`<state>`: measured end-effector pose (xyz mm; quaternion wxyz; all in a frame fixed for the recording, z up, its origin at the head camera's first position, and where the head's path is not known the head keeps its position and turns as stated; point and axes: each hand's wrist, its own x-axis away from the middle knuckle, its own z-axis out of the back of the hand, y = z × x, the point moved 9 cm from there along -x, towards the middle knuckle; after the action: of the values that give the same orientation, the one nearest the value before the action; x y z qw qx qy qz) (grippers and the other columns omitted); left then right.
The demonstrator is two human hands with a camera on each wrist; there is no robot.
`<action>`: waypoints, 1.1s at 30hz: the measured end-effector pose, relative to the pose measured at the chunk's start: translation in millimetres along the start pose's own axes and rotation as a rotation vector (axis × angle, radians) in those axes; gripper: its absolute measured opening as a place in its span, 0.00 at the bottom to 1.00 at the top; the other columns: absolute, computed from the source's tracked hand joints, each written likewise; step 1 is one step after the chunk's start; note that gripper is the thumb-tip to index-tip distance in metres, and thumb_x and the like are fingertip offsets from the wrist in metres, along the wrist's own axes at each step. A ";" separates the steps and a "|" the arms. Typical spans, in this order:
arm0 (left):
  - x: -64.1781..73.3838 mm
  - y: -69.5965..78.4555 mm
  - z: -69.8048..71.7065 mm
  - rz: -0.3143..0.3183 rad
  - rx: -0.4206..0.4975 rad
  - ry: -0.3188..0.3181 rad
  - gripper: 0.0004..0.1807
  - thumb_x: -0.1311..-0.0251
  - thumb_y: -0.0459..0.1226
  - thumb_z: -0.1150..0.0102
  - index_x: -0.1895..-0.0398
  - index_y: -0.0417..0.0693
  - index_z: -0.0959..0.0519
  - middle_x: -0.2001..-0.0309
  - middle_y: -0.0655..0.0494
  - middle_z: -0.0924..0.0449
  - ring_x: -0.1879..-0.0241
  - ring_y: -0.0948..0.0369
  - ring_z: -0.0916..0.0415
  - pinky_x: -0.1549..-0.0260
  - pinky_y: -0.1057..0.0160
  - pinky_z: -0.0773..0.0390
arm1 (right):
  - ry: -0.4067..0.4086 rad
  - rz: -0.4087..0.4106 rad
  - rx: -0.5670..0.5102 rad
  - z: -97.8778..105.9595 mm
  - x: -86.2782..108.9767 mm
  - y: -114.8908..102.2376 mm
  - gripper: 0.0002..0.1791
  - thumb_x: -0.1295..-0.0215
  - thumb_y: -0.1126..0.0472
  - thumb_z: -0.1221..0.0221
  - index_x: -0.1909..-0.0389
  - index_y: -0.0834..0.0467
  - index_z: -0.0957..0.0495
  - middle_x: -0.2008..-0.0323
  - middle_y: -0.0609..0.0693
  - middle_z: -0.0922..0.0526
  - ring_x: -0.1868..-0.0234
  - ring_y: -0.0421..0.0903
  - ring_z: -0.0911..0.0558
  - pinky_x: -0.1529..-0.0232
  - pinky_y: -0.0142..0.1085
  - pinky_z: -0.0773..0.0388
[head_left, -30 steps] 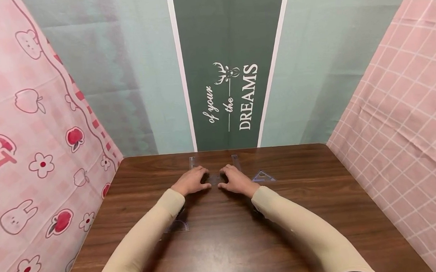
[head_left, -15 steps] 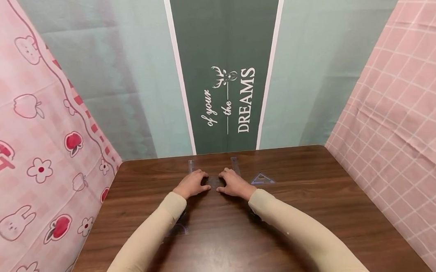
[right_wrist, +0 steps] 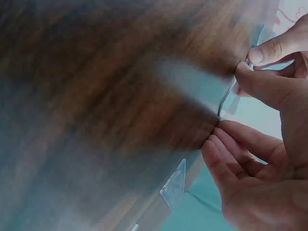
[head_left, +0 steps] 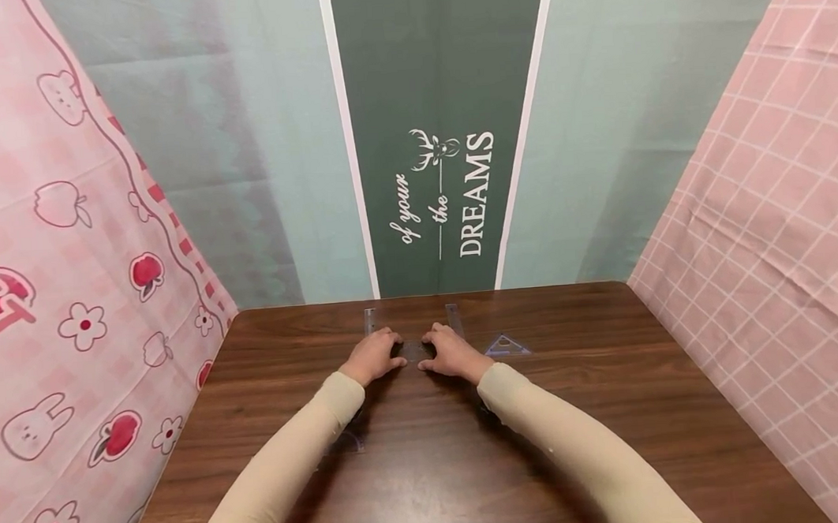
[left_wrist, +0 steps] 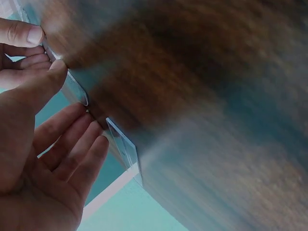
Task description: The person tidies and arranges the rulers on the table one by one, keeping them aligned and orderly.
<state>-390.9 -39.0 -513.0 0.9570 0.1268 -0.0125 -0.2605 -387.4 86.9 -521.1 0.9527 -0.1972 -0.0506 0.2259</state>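
Observation:
Near the back of the table, a clear plastic drawing piece (head_left: 413, 351) lies between both hands; its exact shape is too faint to tell. My left hand (head_left: 374, 355) holds its left end, thumb on the near side and fingers on the far side. At the right end, my right hand (head_left: 454, 353) holds it in the same way. In the left wrist view, the thumb touches the edge of the clear piece (left_wrist: 76, 89). Beyond the left hand lies a clear ruler (head_left: 370, 319); a similar clear strip (head_left: 453, 316) lies beyond the right hand.
A clear set square with blue edges (head_left: 506, 345) lies right of the right hand. Partly hidden by the left sleeve is a clear protractor (head_left: 353, 441). The brown wooden table (head_left: 430, 482) is bordered by a green curtain (head_left: 444, 70) behind and pink cloths at the sides.
The view has shifted slightly. Both hands stay at the clear piece, with almost no movement; the ruler, strip, set square and protractor lie where they were.

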 end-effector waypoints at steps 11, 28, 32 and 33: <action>1.7 8.7 3.8 0.017 -0.028 0.034 0.18 0.34 0.42 0.24 0.48 0.40 0.14 0.53 0.45 0.16 0.52 0.49 0.15 0.49 0.49 0.15 | 0.000 0.010 0.048 -2.4 0.5 -2.1 0.29 0.30 0.52 0.27 0.36 0.66 0.18 0.53 0.56 0.24 0.50 0.51 0.24 0.45 0.46 0.23; 3.9 12.9 5.3 0.026 -0.057 0.016 0.18 0.32 0.42 0.25 0.47 0.40 0.14 0.53 0.45 0.16 0.52 0.49 0.15 0.50 0.50 0.14 | 0.020 0.024 0.014 -1.5 6.8 -4.1 0.27 0.30 0.54 0.27 0.38 0.66 0.17 0.54 0.57 0.23 0.55 0.49 0.28 0.51 0.45 0.25; 1.6 11.6 3.7 0.037 -0.063 0.009 0.19 0.32 0.43 0.25 0.46 0.41 0.14 0.52 0.45 0.15 0.52 0.49 0.15 0.50 0.50 0.14 | 0.031 0.034 0.012 -1.5 6.7 -2.8 0.26 0.29 0.53 0.27 0.38 0.65 0.17 0.54 0.56 0.23 0.55 0.49 0.27 0.51 0.45 0.25; 1.0 11.3 3.5 0.038 -0.064 0.009 0.19 0.32 0.43 0.25 0.45 0.41 0.14 0.52 0.45 0.15 0.52 0.49 0.15 0.50 0.50 0.14 | 0.031 0.035 0.012 -1.4 6.8 -2.5 0.26 0.29 0.53 0.27 0.38 0.65 0.17 0.54 0.56 0.23 0.54 0.49 0.27 0.50 0.44 0.25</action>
<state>-384.8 -31.0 -506.8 0.9654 0.0972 -0.0022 -0.2421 -380.1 87.4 -521.3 0.9504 -0.1957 -0.0309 0.2396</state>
